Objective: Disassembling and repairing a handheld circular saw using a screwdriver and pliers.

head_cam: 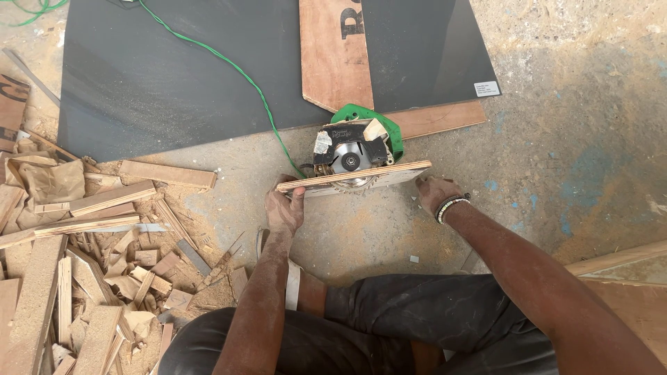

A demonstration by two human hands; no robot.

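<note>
Work in hand: we are feeding a thin plywood strip point(354, 175) edge-on across the toothed blade of an upturned green circular saw point(354, 149) resting on the concrete floor point(556, 160).
Left hand: our left hand point(285, 208) is closing around the strip's left end, thumb on top and fingers underneath.
Right hand: our right hand point(434, 193) is pinching the strip's right end with narrow fingers; a beaded bracelet point(450, 207) is sitting on that wrist.
Strip position: the strip is lying nearly level, slightly raised to the right, touching the blade about midway along its length.
Progress, done: we are judging that the blade has entered the strip, since teeth are showing below its lower edge; how deep the cut runs we cannot tell.
Progress, left: the strip is reading as one piece from end to end, so we are judging that the cut is not finished.
Power: a green cable point(229, 66) is running from the saw up across the dark sheet point(174, 76).
Offcuts: a scrap pile point(90, 264) of wood pieces and sawdust is lying well to our left.
Other stock: a brown pointed board point(333, 55) is lying on the dark sheet just behind the saw.
Containers: we are seeing none in view; the scraps are lying loose on the floor.
</note>
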